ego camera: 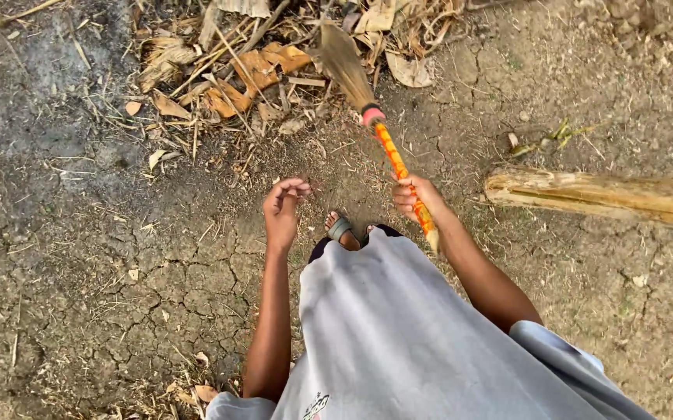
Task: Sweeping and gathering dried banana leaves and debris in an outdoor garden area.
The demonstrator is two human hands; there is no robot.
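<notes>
Ground: cracked, dry earth (80,257) filled the view, with a darker ashy patch at the upper left.
Leaf pile: dry leaves and stalks (227,74) lay heaped at the top, left of centre, well ahead of the person's sandalled foot (341,229).
Left hand: the left hand (283,208) hung free, fingers loosely curled, palm empty, touching nothing; it stood apart from the broom, to its left.
Broom: the broom (393,155) had an orange-and-yellow handle and a brown bristle head (342,58); the head rested at the right edge of the leaf pile.
Long axis: the handle ran on a slant, from the bristles at upper left down to the grip at lower right, its butt end poking out below the fist.
Right hand: the right hand (416,196) was closed round the lower part of the handle, fingers wrapped fully; it was the only hand on the broom.
Log: a pale split log (601,194) lay flat on the earth at the right, just beside the right forearm, clear of the broom.
</notes>
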